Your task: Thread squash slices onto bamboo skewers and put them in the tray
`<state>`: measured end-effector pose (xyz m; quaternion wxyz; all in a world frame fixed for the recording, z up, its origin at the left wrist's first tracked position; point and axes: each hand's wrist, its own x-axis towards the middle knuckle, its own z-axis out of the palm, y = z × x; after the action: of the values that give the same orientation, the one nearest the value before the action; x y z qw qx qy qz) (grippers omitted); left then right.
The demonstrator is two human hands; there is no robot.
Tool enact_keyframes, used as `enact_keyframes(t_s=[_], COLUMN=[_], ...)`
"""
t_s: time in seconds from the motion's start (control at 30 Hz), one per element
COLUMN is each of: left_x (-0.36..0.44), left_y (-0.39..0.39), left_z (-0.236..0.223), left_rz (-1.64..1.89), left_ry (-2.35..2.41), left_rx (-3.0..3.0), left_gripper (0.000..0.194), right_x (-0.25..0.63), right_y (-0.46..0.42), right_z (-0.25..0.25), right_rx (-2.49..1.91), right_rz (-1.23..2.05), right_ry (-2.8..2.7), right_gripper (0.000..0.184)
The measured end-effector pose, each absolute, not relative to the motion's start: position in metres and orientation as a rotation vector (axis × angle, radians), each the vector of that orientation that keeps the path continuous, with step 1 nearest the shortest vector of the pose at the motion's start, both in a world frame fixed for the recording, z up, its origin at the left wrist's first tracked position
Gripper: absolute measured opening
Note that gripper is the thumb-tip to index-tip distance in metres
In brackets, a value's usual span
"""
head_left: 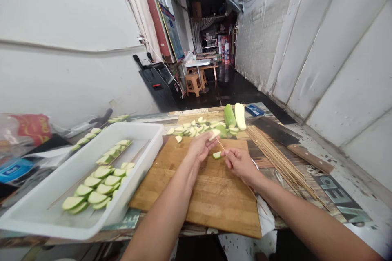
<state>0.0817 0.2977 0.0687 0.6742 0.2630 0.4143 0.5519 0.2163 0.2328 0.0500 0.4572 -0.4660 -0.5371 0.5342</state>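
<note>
My right hand [240, 162] is closed around a thin bamboo skewer [220, 144] that carries one green squash slice [217, 155]. My left hand [200, 147] pinches another pale slice [214, 133] at the skewer's tip. Both hands hover over a wooden cutting board [211, 195]. A pile of cut squash slices [196, 127] lies at the board's far edge, beside two squash halves [234, 116].
A white plastic tray [147, 151] on the left holds skewers loaded with squash slices [98, 183]. A bundle of bare skewers [275, 155] and a cleaver [290, 142] lie to the right. Plastic bags [24, 138] sit far left. A wall runs along the right.
</note>
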Motion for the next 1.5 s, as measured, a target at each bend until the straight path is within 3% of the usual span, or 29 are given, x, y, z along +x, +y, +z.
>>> enact_keyframes(t_s=[0.17, 0.27, 0.53, 0.63, 0.87, 0.93, 1.5], left_x=[0.082, 0.081, 0.084, 0.084, 0.083, 0.082, 0.083], left_y=[0.297, 0.297, 0.293, 0.292, 0.292, 0.292, 0.295], left_z=[0.069, 0.070, 0.072, 0.073, 0.075, 0.075, 0.074], left_rz=[1.228, 1.232, 1.249, 1.236, 1.233, 1.247, 1.309], left_ry=[0.926, 0.930, 0.913, 0.898, 0.872, 0.852, 0.917], left_rx=[0.585, 0.592, 0.601, 0.598, 0.597, 0.588, 0.571], left_gripper=[0.004, 0.003, 0.006, 0.005, 0.007, 0.006, 0.003], right_x=[0.217, 0.218, 0.223, 0.224, 0.221, 0.221, 0.225], right_y=[0.233, 0.235, 0.234, 0.233, 0.239, 0.241, 0.231], right_z=[0.056, 0.058, 0.054, 0.054, 0.053, 0.054, 0.053], right_rx=[-1.075, -1.112, -1.208, -1.203, -1.150, -1.158, -1.212], right_rz=[1.526, 1.488, 0.781, 0.673, 1.187, 1.192, 0.506], right_ry=[-1.182, -1.205, -1.633, -1.682, -1.440, -1.429, -1.832], right_gripper=[0.028, 0.027, 0.030, 0.032, 0.025, 0.026, 0.026])
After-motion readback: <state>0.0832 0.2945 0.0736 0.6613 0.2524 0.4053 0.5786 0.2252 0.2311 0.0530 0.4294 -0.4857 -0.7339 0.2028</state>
